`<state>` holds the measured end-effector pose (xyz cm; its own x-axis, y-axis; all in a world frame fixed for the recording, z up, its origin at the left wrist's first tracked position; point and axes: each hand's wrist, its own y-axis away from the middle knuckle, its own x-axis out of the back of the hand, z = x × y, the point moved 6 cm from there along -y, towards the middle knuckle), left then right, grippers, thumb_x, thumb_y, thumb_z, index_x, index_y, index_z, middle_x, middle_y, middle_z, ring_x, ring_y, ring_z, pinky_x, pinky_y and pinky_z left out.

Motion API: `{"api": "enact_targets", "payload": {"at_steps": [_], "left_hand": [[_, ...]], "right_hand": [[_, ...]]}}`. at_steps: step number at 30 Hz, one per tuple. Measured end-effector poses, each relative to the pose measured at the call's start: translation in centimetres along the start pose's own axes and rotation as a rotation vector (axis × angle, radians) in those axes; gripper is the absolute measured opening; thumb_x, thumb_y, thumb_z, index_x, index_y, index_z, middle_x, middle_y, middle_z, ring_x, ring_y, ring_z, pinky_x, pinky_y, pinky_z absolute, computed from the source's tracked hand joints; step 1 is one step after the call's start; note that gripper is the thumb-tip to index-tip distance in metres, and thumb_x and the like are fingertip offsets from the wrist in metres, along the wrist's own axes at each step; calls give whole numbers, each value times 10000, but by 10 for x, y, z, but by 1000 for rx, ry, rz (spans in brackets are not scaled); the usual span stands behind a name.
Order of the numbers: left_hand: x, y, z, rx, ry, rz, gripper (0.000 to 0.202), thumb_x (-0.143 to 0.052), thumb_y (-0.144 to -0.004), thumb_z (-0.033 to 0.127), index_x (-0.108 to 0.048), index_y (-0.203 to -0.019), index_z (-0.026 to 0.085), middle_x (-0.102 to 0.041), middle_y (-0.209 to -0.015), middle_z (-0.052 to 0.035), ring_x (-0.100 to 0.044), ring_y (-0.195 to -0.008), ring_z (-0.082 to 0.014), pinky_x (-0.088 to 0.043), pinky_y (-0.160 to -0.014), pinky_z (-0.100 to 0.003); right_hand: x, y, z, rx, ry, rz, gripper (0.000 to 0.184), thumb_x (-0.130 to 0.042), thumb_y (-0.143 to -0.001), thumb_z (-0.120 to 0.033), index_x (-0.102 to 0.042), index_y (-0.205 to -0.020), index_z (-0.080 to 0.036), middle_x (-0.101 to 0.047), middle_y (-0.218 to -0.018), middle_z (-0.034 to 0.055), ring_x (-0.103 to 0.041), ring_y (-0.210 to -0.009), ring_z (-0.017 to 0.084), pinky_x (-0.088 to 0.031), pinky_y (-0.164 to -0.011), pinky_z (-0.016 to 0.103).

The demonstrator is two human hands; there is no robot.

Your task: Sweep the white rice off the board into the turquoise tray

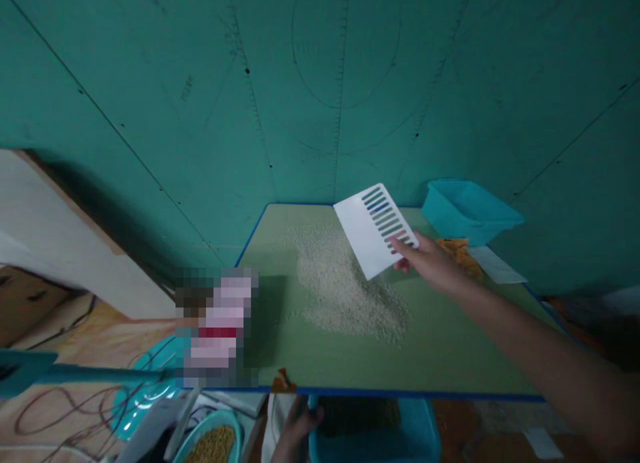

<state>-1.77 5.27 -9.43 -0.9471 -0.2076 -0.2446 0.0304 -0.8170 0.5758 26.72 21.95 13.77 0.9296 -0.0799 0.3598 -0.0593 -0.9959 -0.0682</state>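
Observation:
My right hand [431,261] reaches over the green table [450,356] and grips a white flat scraper with slots [373,228], tilted, its lower edge at the right side of a pile of pale grains [345,286] spread on the table. My left hand [297,426] is low, below the table's front edge, fingers curled on the rim of a blue tub [370,433] that hangs under the edge.
A teal bin [467,209] stands at the table's far right corner, with orange wrapping [457,249] and a white sheet [495,264] beside it. A bowl of brownish grains [213,443] and cables [60,416] lie at lower left. A teal wall rises behind.

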Motion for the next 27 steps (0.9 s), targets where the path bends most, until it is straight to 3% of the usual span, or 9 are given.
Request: {"api": "enact_targets", "payload": {"at_steps": [2, 7, 11, 15, 18, 22, 27], "left_hand": [[3, 6, 4, -17, 26, 7, 452, -763, -488, 227, -667, -929, 210, -710, -919, -62, -507, -1114, -327, -462, -869, -338], [3, 13, 12, -19, 78, 3, 568, -728, -470, 199, -644, -1032, 210, -713, -953, -69, -437, -1191, -361, -355, -985, -439], [-1, 16, 16, -18, 104, -12, 545, -721, -470, 228, -660, -1012, 237, -714, -968, -59, -347, -1256, -381, -261, -1041, -482], [-8, 27, 23, -2, 176, -24, 453, -695, -530, 280, -676, -979, 228, -707, -998, -61, -356, -1256, -367, -245, -1048, -486], [-18, 38, 32, 12, 227, -67, 369, -671, -580, 255, -689, -946, 214, -716, -968, -67, -413, -1222, -350, -263, -1039, -475], [-29, 46, 43, 23, 264, -113, 361, -665, -589, 196, -696, -948, 226, -720, -972, -47, -432, -1212, -331, -268, -1041, -445], [-29, 50, 45, 30, 290, -110, 378, -669, -577, 188, -700, -951, 235, -701, -1051, -40, -409, -1232, -323, -273, -1043, -414]], "right_hand": [[-9, -21, -9, 75, 73, -27, 227, -485, -788, -401, -467, -871, -191, -568, -734, 27, -504, -492, 115, -392, -422, 237], [-23, -48, -21, 174, 179, -136, 67, -530, -774, -243, -488, -807, -202, -484, -569, -44, -429, -456, 102, -338, -440, 224], [-27, -42, -20, 176, 244, -272, 23, -524, -780, -216, -526, -787, -194, -440, -478, -61, -402, -417, 104, -285, -408, 221], [-20, -32, -23, 173, 250, -351, 52, -516, -792, -240, -518, -803, -189, -498, -564, -44, -404, -415, 87, -282, -404, 218], [-14, -30, -27, 184, 238, -335, 81, -498, -805, -256, -508, -845, -187, -535, -668, -22, -416, -428, 79, -298, -407, 219], [-16, -28, -28, 205, 326, -324, 92, -487, -814, -271, -513, -841, -188, -496, -584, -37, -428, -440, 97, -300, -417, 222], [-26, -22, -27, 243, 376, -319, 100, -486, -808, -264, -514, -873, -194, -495, -573, -40, -447, -456, 113, -316, -430, 230]]}}
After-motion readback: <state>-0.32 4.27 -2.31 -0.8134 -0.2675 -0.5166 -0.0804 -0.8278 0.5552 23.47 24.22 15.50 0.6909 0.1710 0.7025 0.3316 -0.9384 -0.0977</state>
